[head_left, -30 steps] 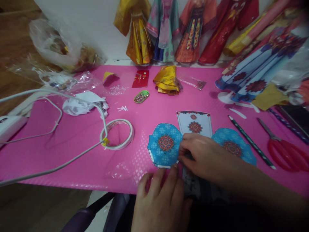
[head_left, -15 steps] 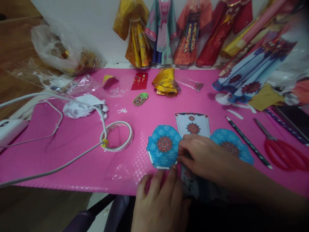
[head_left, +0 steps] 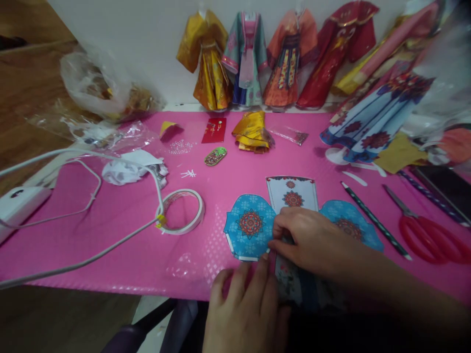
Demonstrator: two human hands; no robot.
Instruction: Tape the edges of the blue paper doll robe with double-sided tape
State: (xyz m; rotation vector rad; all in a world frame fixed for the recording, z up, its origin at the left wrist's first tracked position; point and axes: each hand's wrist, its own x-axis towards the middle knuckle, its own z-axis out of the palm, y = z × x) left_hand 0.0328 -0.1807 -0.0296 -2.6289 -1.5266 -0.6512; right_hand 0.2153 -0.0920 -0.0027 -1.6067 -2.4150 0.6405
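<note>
A blue paper piece with a red flower pattern lies on the pink table, white strips along its lower edges. My right hand has its fingers bent together at the piece's right edge; what they pinch, if anything, is too small to name. Just below the piece, my left hand rests with fingers apart, a fingertip at its lower right corner. Behind my right hand are a white patterned panel and a second blue piece, partly covered by the hand and forearm.
A tape roll and a white cable lie at left. Red-handled scissors and a dark pencil are at right. Several small dresses, one yellow, stand at the back, near a folded yellow cloth.
The view has shifted slightly, so the dresses and table items sit a little lower in it. Both hands stay at the blue piece in nearly the same pose.
</note>
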